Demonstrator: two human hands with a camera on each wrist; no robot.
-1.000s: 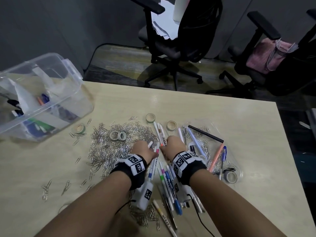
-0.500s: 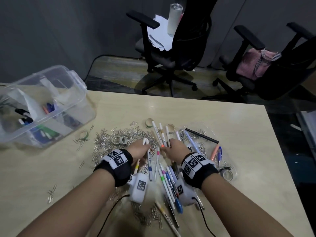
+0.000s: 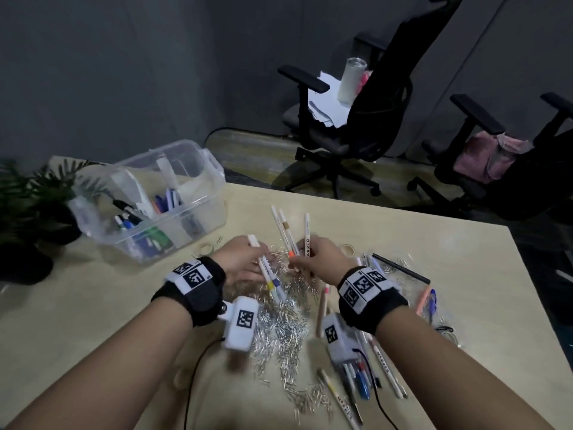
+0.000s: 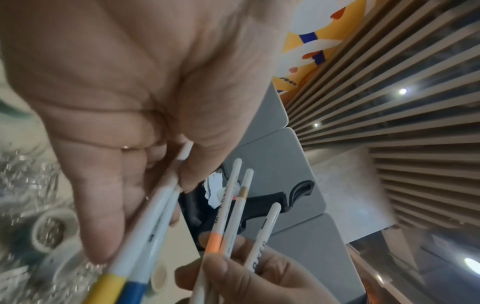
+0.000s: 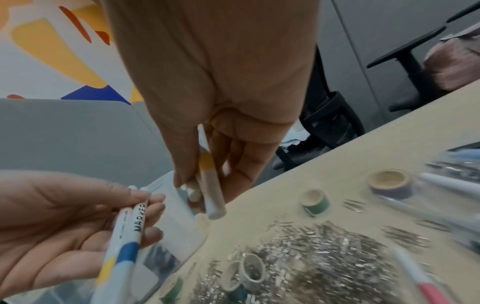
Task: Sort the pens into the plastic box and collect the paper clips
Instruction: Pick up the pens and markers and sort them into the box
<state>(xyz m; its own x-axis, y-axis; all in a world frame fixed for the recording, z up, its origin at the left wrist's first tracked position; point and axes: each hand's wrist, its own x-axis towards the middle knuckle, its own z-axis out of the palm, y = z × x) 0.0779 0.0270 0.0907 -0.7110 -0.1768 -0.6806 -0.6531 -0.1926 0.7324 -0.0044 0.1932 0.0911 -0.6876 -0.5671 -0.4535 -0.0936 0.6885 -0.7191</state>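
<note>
Left hand grips two white marker pens with yellow and blue bands; right hand clasps three white marker pens, fanned upward. Both bundles are raised above the heap of silver paper clips on the pale bench, probably for carrying to the clear plastic box at far left. More pens lie nearer the person.

Your hands hold smooth, white plastic markers with a faint sheen. Beneath your wrists the paper clips glint as bright bare metal on the matt, pale wood-look table. Beyond your left hand stands the clear, glossy plastic box.
</note>
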